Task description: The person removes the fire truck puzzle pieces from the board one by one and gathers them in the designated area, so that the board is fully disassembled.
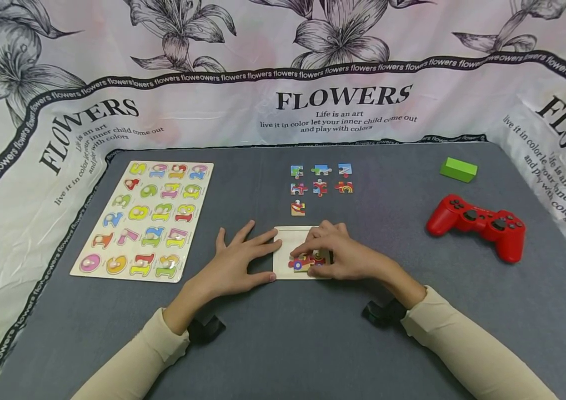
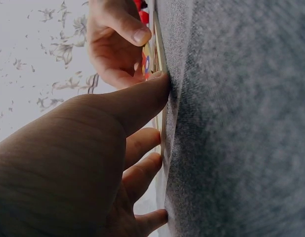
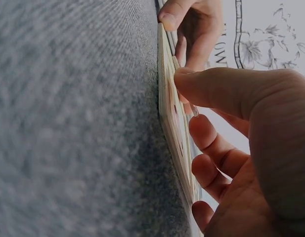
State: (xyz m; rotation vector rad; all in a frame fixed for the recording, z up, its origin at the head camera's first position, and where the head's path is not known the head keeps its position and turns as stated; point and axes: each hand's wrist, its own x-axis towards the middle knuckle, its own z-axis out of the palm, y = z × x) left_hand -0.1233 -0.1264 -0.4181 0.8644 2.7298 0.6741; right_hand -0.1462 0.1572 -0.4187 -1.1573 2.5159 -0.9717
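A small cream puzzle board [image 1: 284, 256] lies flat on the grey table, with a few coloured pieces near its lower right. My left hand [image 1: 235, 262] has its fingers spread, and the thumb and fingertips touch the board's left edge. Over the board, my right hand [image 1: 345, 256] pinches a jigsaw piece [image 1: 300, 267] with a blue wheel between thumb and fingers. The right wrist view shows the piece's thin edge tilted at the fingertips, close over the board. Part of the board is hidden under the right hand. Several loose jigsaw pieces [image 1: 320, 188] lie in rows behind it.
At the left lies a number puzzle board [image 1: 155, 194] with colourful digits. A red game controller [image 1: 477, 223] sits at the right, and a green block [image 1: 458, 169] lies behind it. A flower-print cloth [image 1: 213, 111] borders the table at the back and sides.
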